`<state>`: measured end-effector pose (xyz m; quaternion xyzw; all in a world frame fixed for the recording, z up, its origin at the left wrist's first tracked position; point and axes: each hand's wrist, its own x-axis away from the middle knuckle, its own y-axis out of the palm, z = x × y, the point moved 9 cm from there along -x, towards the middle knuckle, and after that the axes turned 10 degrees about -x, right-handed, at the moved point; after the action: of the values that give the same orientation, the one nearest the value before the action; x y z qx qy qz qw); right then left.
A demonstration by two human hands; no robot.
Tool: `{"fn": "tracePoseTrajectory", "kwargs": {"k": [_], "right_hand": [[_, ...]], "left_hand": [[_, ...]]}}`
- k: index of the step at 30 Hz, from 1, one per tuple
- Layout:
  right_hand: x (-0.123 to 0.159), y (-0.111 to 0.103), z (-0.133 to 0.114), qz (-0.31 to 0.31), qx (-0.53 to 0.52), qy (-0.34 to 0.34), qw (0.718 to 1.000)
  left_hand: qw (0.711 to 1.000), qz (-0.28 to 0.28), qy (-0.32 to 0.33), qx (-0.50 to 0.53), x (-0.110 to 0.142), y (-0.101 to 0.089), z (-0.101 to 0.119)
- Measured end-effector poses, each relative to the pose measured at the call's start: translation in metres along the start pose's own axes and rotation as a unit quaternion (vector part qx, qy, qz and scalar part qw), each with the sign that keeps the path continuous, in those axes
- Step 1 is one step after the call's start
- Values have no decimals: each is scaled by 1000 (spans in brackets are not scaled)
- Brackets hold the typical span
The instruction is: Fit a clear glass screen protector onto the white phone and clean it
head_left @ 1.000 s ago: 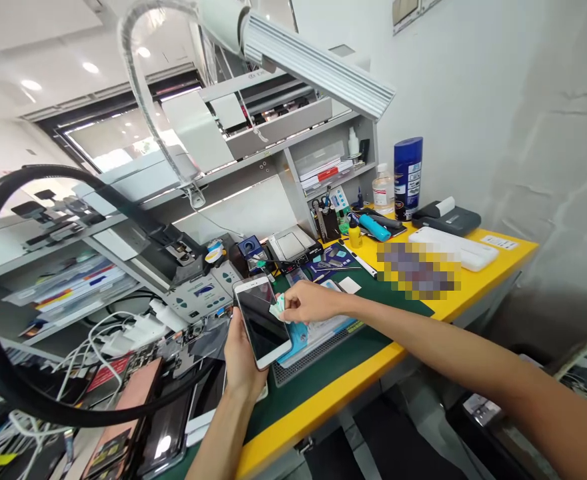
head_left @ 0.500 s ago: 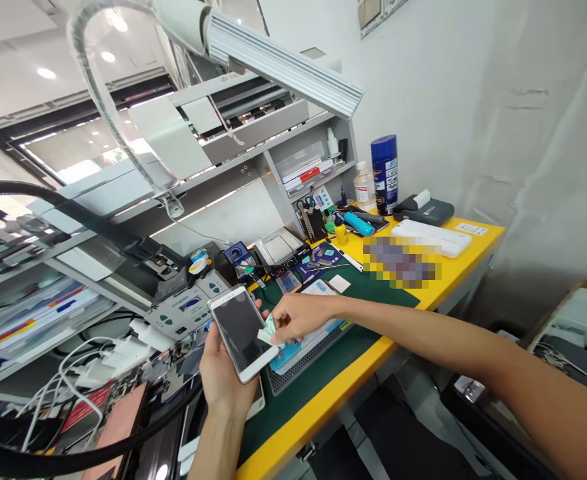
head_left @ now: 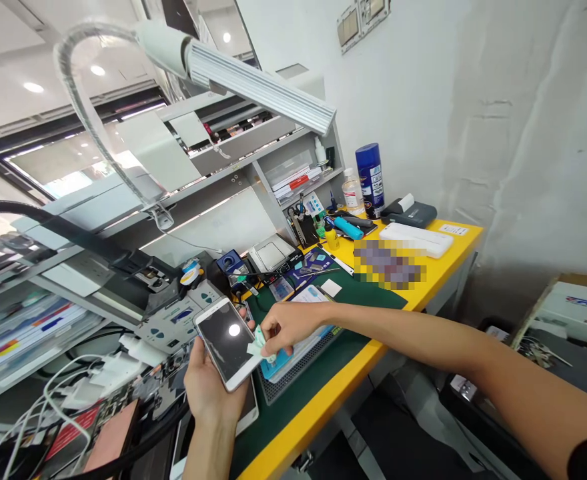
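A white-framed smartphone [head_left: 227, 341] lies tilted in my left hand [head_left: 207, 387], its dark screen facing up with a bright light reflection on it. The thumb and fingers wrap its edges. My right hand [head_left: 288, 328] pinches a crumpled white-and-green wipe [head_left: 257, 343] against the phone's right edge, near the lower corner of the screen. Below the right hand sits a blue-and-white packet [head_left: 278, 363] on a grey perforated tray [head_left: 301, 367]. Part of a second phone [head_left: 248, 410] shows on the mat under my left hand.
A green mat [head_left: 293, 413] covers the yellow-edged bench [head_left: 313, 427]. At the left are white chargers and cables [head_left: 98, 380] and a control unit [head_left: 173, 327]. A blue spray can [head_left: 370, 180], a clear bottle [head_left: 352, 192] and a white case [head_left: 416, 239] stand at the back right. A lamp [head_left: 258, 83] hangs above.
The whole view has shifted, so bench items sit further left. Both hands keep their holds on phone and wipe. A light reflection now shows on the screen.
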<state>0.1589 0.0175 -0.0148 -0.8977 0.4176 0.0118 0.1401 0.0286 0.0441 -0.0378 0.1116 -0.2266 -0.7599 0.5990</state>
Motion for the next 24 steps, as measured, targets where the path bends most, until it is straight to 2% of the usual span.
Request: {"fn": "tracePoseTrajectory", "kwargs": {"k": [3, 9, 12, 17, 24], "right_hand": [[-1, -2, 0, 5, -35, 1, 999], [-5, -15, 0, 48, -134, -32, 989], [-6, -24, 4, 77, -167, -24, 983], [-7, -28, 10, 107, -189, -15, 976], [-5, -16, 10, 66, -148, -1, 987]], "left_hand": [[1000, 11, -14, 11, -4, 3, 1], [999, 13, -46, 0, -24, 23, 2], [997, 39, -59, 10, -36, 23, -4], [994, 32, -95, 40, -45, 14, -16], [986, 18, -122, 110, -41, 5, -20]]}}
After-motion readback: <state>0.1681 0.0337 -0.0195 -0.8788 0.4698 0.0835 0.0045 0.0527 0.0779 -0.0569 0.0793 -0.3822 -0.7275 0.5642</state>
